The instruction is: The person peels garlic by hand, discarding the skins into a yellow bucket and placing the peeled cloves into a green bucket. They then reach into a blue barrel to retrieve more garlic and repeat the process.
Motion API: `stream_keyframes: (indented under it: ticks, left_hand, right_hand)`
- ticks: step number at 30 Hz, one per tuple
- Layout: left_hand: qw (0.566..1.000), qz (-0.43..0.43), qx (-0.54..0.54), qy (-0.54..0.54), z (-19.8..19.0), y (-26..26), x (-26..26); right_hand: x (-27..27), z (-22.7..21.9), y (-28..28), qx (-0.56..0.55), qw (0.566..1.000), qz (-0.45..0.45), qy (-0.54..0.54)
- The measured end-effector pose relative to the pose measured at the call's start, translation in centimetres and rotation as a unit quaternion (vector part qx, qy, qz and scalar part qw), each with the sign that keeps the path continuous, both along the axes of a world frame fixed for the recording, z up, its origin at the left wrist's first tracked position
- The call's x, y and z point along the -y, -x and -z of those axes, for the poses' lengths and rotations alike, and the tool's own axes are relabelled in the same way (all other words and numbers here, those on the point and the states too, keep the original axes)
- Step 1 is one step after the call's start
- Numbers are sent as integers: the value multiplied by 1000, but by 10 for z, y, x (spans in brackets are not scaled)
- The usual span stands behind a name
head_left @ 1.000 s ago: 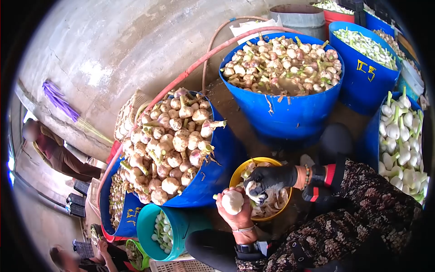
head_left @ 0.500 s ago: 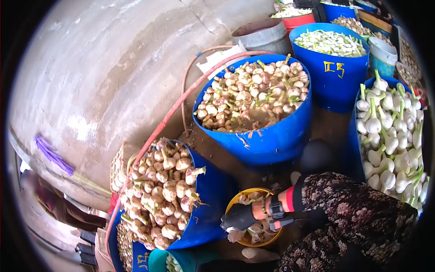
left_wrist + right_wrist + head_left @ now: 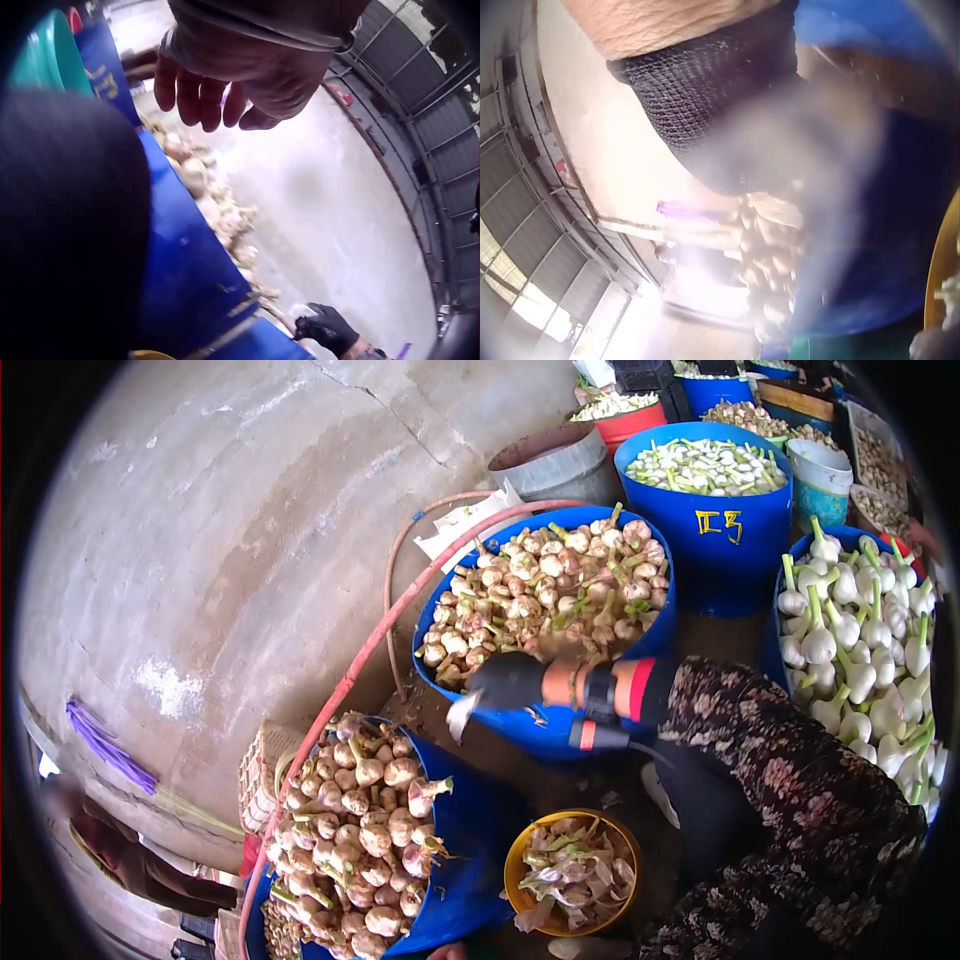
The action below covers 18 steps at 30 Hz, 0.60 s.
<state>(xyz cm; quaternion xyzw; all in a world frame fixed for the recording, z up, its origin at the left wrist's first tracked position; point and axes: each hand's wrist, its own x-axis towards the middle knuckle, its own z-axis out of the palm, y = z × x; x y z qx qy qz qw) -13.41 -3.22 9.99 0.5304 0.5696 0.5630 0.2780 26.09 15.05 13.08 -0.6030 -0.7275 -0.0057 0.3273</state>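
The right hand, in a black glove [image 3: 508, 682], is over the near left rim of the middle blue barrel [image 3: 565, 717]. It grips a small pale thing [image 3: 462, 715], too blurred to name. The left wrist view also shows this gloved hand [image 3: 324, 327] with the white thing [image 3: 301, 310]. My bare left hand [image 3: 232, 71] hangs with loosely bent fingers and nothing in them; only a bit of it [image 3: 447, 952] shows at the head view's bottom edge. Unpeeled garlic bulbs [image 3: 375, 840] heap the left barrel. In the right wrist view, the glove [image 3: 720, 97] is partly blurred.
A yellow bucket [image 3: 511, 875] of garlic skins stands below the right arm. Clean white garlic [image 3: 858, 660] fills a barrel at the right, and cut pieces [image 3: 710, 467] fill one behind. A red hose [image 3: 385, 625] crosses the left and middle barrels. Another person [image 3: 125, 850] is far left.
The right hand has moved from the yellow bucket up to the middle barrel. My left hand, earlier holding a white bulb beside the bucket, is now empty and lower. The head view has shifted.
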Motion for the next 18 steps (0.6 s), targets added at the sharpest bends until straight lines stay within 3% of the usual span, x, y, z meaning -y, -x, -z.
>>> stream_keyframes:
  ticks: [2, 4, 5, 6, 9, 11, 14, 15, 16, 18]
  left_hand:
    - [994, 94, 58, 17, 25, -30, -18]
    - [973, 175, 110, 101, 32, -59, -22]
    - [971, 197, 101, 94, 43, -67, -26]
    - [968, 218, 93, 86, 53, -74, -30]
    - [961, 233, 91, 113, 85, -79, -36]
    - [961, 236, 76, 122, 98, -78, -40]
    - [963, 242, 55, 104, 97, -81, -39]
    - [961, 247, 68, 108, 91, -84, -36]
    - [958, 251, 81, 113, 85, -86, -33]
    - [954, 246, 110, 133, 82, -90, -31]
  right_hand:
    - [-11, 6, -61, 21, 981, 138, 138]
    - [-14, 23, -101, 102, 957, 194, 188]
    - [-20, 36, -112, 121, 933, 196, 277]
    - [-25, 54, -123, 117, 938, 149, 292]
    - [-35, 64, -120, 97, 949, 120, 274]
    - [-46, 64, -113, 98, 919, 29, 382]
    - [-43, 57, -104, 38, 953, 24, 301]
    - [-42, 63, -107, 41, 976, 45, 207]
    - [-30, 46, -99, 64, 981, 58, 173]
    - [-4, 17, -86, -14, 993, 47, 109]
